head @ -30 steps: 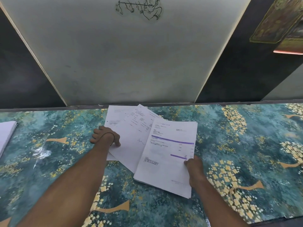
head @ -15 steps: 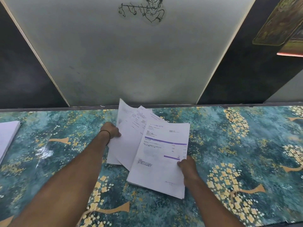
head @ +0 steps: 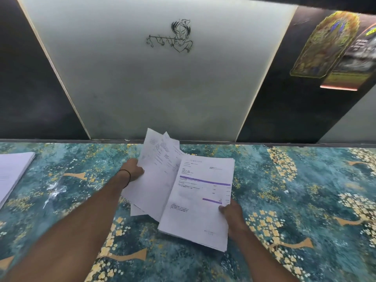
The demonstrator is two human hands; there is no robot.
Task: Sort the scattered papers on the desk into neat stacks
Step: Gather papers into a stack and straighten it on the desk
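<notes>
Several white printed sheets [head: 156,171] fan out at the middle of the desk, their far ends lifted off the surface. My left hand [head: 132,169] grips their left edge. On top at the right lies a thicker bundle headed by a page with purple bars [head: 200,202]. My right hand [head: 231,213] pinches that bundle at its right edge, thumb on the top page. A neat white stack [head: 12,174] lies at the desk's far left, partly cut off by the frame.
The desk carries a teal cover with yellow blossom and branch prints [head: 295,200]. Behind it rises a pale wall panel with a line drawing [head: 173,37], flanked by dark panels. A framed gold picture [head: 323,43] hangs at the upper right.
The left hand went from pressing the loose sheets flat to gripping their edge and lifting their far ends. The right hand drew the purple-barred bundle leftward, closer over them.
</notes>
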